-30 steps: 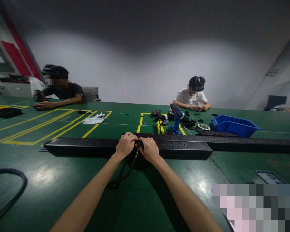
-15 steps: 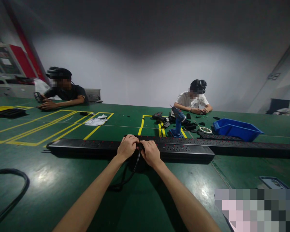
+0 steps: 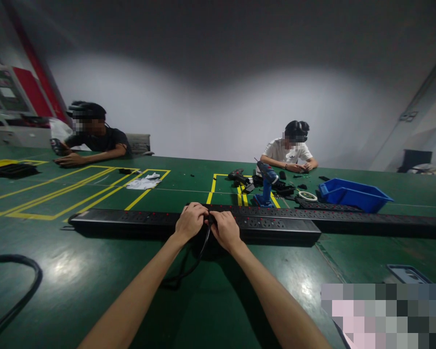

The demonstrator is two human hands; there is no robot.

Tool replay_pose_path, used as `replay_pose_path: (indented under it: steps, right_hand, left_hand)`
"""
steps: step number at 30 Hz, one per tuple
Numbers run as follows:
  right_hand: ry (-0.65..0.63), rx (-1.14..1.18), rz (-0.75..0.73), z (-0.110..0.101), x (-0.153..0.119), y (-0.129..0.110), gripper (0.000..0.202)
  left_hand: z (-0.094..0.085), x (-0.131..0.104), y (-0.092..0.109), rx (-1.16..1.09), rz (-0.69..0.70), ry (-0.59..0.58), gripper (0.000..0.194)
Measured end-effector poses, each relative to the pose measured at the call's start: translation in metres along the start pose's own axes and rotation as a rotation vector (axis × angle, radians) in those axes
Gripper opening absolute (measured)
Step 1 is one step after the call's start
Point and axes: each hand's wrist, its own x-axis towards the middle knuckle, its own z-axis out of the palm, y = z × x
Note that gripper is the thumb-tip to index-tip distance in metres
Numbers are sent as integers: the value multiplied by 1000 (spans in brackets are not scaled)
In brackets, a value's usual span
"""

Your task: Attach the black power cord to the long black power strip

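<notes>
A long black power strip (image 3: 131, 220) with rows of sockets and small red marks lies across the green table in front of me. Over its middle, my left hand (image 3: 192, 220) and my right hand (image 3: 225, 228) meet, fingers bent and closed. Between them they grip the end of a black power cord (image 3: 202, 252), right at the strip's top face. From there the cord hangs over the front side and curls onto the table. The fingers cover the cord's end, so I cannot tell whether it sits in a socket.
Behind lies a second black power strip (image 3: 378, 225), reaching right. A blue cordless drill (image 3: 266, 184) stands beyond it, near a blue bin (image 3: 352, 194) and a tape roll (image 3: 307, 196). A thick black cable (image 3: 36, 271) loops at left. Two people sit across the table (image 3: 189, 186).
Both hands stay closed at the same spot on the strip. The whole view has shifted very slightly; nothing else has visibly moved.
</notes>
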Motion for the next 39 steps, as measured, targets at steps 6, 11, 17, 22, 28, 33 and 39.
replay_pose_path:
  steps: [6, 11, 17, 22, 28, 33, 39]
  right_hand:
    - [8, -27, -27, 3, 0, 1, 29]
    - [-16, 8, 42, 4, 2, 0, 31]
    - [7, 35, 16, 1, 0, 0, 28]
    - [25, 32, -30, 2, -1, 1, 27]
    - [30, 50, 20, 5, 0, 0, 29]
    - [25, 5, -17, 4, -1, 0, 28]
    - [16, 22, 6, 4, -1, -3, 28]
  left_hand:
    - [1, 1, -2, 5, -7, -16, 28]
    - [1, 1, -2, 3, -9, -20, 28]
    - [1, 0, -1, 7, -1, 3, 28]
    - [0, 1, 1, 12, -2, -9, 28]
    - [-1, 0, 1, -1, -23, -18, 30]
    - [2, -1, -2, -13, -14, -9, 29]
    - [4, 1, -4, -14, -15, -6, 30]
